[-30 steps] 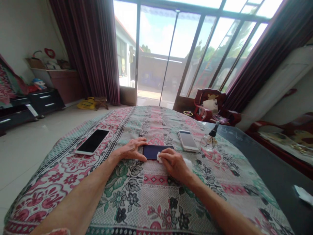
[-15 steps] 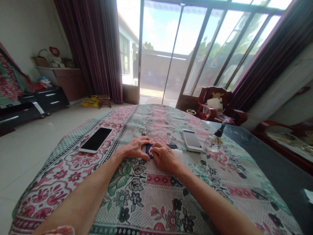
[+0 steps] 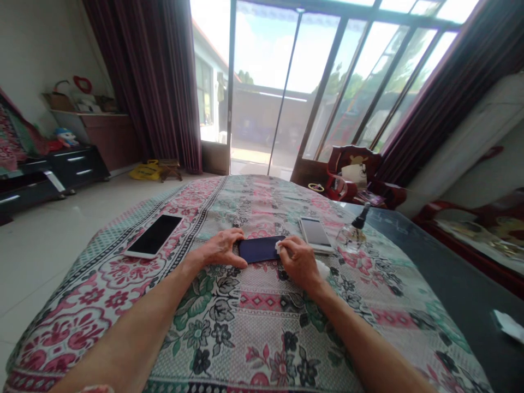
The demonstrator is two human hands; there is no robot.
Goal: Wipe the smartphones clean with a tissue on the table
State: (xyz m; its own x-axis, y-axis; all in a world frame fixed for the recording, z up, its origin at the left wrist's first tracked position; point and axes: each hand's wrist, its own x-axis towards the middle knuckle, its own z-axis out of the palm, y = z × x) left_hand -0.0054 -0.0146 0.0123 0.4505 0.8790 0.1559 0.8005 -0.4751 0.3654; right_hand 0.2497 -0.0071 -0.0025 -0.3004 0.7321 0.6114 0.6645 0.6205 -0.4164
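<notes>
A dark blue phone (image 3: 260, 249) lies flat on the patterned tablecloth in the middle of the head view. My left hand (image 3: 221, 248) grips its left end, thumb at the near edge and fingers at the far edge. Pinched in the fingers of my right hand (image 3: 298, 261) is a small white tissue wad (image 3: 278, 247), pressed on the phone's right end. Another crumpled white tissue (image 3: 323, 269) lies on the cloth, partly hidden behind my right wrist.
To the left lies a white phone with a black screen (image 3: 154, 236). On the right are a white phone with a grey screen (image 3: 316, 234) and a clear glass bottle with a black top (image 3: 360, 218). A wooden chair (image 3: 356, 169) stands beyond the table.
My right hand has slid the tissue wad from the phone's left part to its right end, uncovering the phone's middle. My left hand keeps its grip; the whole view has shifted slightly.
</notes>
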